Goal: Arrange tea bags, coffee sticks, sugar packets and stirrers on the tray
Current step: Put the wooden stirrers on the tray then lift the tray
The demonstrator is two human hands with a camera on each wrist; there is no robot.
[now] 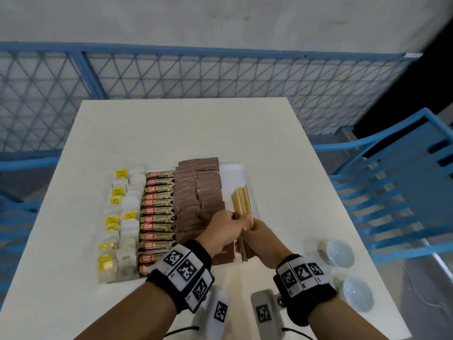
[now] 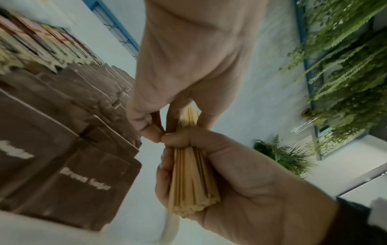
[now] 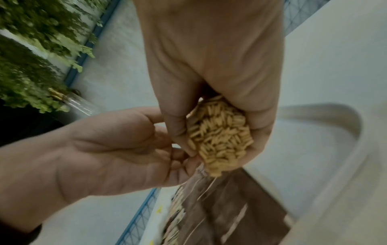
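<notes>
A white tray on the table holds rows of tea bags, coffee sticks and brown sugar packets. Over the tray's bare right strip both hands hold one bundle of wooden stirrers. My right hand grips the bundle's near end, seen end-on in the right wrist view as stirrers. My left hand curls its thumb and fingers round the bundle just above the right hand. In the left wrist view the stirrers sit in the right fist beside the sugar packets.
Two small pale bowls stand on the white table to the right of the tray. A blue slatted chair is at the table's right side, and a blue mesh fence runs behind it.
</notes>
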